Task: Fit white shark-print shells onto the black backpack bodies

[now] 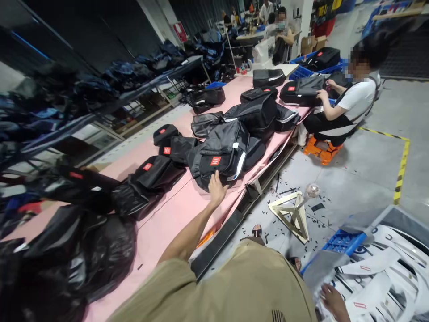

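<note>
My left hand (217, 188) reaches out over the long pink table (174, 214), fingers stretched against the lower edge of a black bag with a red label (219, 154). That bag tops a heap of similar black bags (258, 114). My right hand (332, 300) is low at the bottom right. Its fingers curl down among white printed pieces (385, 273) in a bin, and I cannot make out what they grip.
More black bags (154, 172) line the table, with dark bags in plastic wrap (83, 250) at the near left. A seated person (351, 103) handles a bag at the far end. A wooden stand (293, 214), a blue crate (343, 241) and scraps lie on the floor.
</note>
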A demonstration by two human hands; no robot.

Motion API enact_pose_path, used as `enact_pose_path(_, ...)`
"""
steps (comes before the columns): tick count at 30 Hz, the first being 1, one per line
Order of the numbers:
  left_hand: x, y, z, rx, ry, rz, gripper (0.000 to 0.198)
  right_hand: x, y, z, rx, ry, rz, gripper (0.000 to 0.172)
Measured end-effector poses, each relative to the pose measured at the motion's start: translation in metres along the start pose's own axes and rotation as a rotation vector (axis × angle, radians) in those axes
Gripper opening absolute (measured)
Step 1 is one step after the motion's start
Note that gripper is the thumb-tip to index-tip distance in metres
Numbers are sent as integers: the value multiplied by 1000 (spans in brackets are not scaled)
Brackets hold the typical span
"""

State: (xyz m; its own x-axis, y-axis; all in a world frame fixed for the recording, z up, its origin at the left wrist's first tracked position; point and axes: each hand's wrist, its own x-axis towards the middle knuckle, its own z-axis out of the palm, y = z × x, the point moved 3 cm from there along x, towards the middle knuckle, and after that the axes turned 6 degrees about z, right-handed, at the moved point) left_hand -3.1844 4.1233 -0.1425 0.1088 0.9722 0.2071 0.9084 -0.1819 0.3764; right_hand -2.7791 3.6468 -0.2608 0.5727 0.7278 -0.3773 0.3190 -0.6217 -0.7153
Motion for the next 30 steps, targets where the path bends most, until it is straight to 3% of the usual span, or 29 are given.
enact_pose_path(3, 33, -45, -9, 166, -9, -5, 102, 56, -50, 62, 91, -140, 138, 57)
enact_pose_path(6, 60, -74, -16, 234, -112, 133, 87, 108, -134, 107, 29, -234, 114, 44)
enact_pose_path(9, 84, -88, -28, 235, -190, 297, 70, 138, -255, 134, -209, -205, -240, 50)
enact_pose_path(13, 97, -85, -52, 200, -223, 422, 55, 132, -426, 160, -403, -68, -859, 57)
enact_pose_path(15, 94, -75, -71, 191, -214, 496, 48, 123, -496, 171, -528, 65, -1047, 66)
enact_pose_path(17, 87, -59, -98, 200, -133, 621, 43, 115, -550, 182, -638, 111, -1189, 80)
enact_pose_path(19, 79, -44, -134, 227, 27, 753, 41, 106, -586, 189, -702, 82, -1250, 76)
enact_pose_path(21, 70, -32, -174, 250, 192, 806, 38, 94, -611, 188, -724, 49, -1280, 58)
enact_pose_path(23, 59, -25, -212, 241, 351, 790, 37, 79, -630, 180, -689, 64, -1300, 43)
enact_pose_path(26, 31, -19, -254, 154, 598, 664, 38, 62, -651, 157, -566, 150, -1258, 40)
enact_pose_path(28, 6, -15, -266, 74, 660, 663, 43, 59, -658, 141, -502, 169, -1194, 43)
enact_pose_path(30, -16, -11, -264, 24, 542, 806, 52, 64, -659, 129, -458, 142, -1126, 48)
